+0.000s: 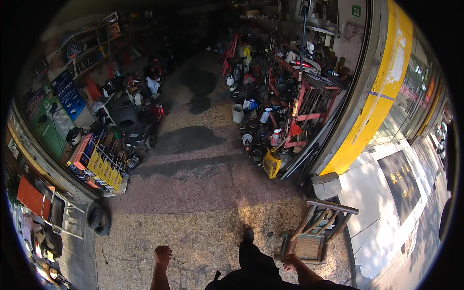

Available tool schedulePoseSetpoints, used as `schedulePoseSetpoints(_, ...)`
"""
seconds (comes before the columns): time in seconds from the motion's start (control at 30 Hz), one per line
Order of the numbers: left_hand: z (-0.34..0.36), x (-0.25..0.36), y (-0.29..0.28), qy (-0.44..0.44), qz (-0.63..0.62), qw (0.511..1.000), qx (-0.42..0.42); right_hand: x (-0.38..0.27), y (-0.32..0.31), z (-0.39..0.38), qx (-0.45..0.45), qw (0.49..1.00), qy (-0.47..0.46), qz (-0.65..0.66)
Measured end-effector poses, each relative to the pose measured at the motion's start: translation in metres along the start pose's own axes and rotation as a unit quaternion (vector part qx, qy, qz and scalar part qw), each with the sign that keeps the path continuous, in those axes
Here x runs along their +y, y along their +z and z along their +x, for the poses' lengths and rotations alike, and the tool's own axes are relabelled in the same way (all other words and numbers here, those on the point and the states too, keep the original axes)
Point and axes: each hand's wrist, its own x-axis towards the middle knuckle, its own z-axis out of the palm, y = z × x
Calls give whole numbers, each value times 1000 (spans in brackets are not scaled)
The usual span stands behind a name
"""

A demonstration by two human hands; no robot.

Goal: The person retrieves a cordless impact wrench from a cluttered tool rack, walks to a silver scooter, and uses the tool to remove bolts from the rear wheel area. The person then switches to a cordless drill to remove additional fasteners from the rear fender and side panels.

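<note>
Near one wooden chair (309, 248) hangs one right hand (290, 262), one left hand (163, 255) farther.

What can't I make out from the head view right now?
- Right hand, head view: contact with the wooden chair is unclear, as the hand overlaps its edge.
- Left hand, head view: palm hidden by its curled fingers.
- Floor, head view: far end lost in darkness.
- Lower-left clutter, head view: cut off by the lens rim.

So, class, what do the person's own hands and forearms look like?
The left hand and right hand are gloveless. No sleeve or watch shows on the left forearm or right forearm; finer marks are too small to tell.
</note>
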Motion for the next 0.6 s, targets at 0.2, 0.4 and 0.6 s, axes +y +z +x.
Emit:
schedulePoseSetpoints(0.2,51,58,54,-171,-146,974,-7,-193,79,-10,145,904,-185,-357)
schedulePoseSetpoints(0.4,86,49,111,-279,-180,937,-112,-430,160,-31,112,850,-379,-350)
schedulePoseSetpoints(0.6,193,94,132,-265,-93,960,-13,-582,225,-62,-28,910,-403,-90)
